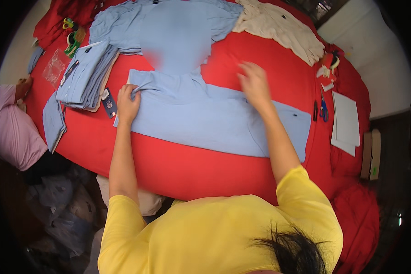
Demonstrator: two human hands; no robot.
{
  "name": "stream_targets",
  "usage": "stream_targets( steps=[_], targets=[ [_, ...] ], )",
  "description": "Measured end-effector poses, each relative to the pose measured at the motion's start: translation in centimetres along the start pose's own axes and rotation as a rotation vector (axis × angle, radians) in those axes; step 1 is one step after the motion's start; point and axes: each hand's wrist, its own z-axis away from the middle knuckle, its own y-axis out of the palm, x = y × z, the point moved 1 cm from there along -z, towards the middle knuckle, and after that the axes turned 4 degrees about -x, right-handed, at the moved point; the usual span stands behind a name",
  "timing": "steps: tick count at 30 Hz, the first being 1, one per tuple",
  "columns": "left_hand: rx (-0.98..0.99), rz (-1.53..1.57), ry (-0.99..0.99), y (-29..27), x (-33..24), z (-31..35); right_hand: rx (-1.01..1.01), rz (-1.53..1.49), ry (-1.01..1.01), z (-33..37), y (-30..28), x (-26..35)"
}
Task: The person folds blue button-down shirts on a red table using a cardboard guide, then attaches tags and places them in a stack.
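A light blue garment [192, 118] lies folded into a long strip across the red cloth in front of me. My left hand [129, 102] is at its left end, fingers closed on the bunched edge of the fabric. Over the upper edge, right of the middle, my right hand [255, 84] is lifted with its fingers stretched apart, slightly smeared by motion, holding nothing. Just left of my left hand is a dark hang tag [109, 104], next to a stack of folded blue garments [84, 77].
Another light blue garment [118, 27] is spread at the far side, partly blurred. A cream garment [278, 25] lies far right. Blue-handled scissors [324, 112] and white sheets [345, 121] are at right. Green tape [72, 44] sits far left. A person in pink [16, 123] is at left.
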Motion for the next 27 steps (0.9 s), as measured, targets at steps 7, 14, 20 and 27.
stream_targets(
  steps=[7,14,20,27],
  targets=[
    [0.038,0.124,-0.009,0.2,-0.9,-0.6,0.136,0.097,0.157,-20.7,17.4,4.7],
    [0.125,0.037,-0.024,-0.3,-0.5,-0.1,0.438,-0.028,0.010,-25.1,11.8,9.7],
    [0.146,0.092,-0.068,-0.6,0.3,-0.2,0.441,-0.594,-0.177,-10.8,-11.8,11.8],
    [0.309,0.287,-0.101,0.3,1.2,-1.6,0.566,-0.649,0.570,8.9,-11.4,0.4]
  ],
)
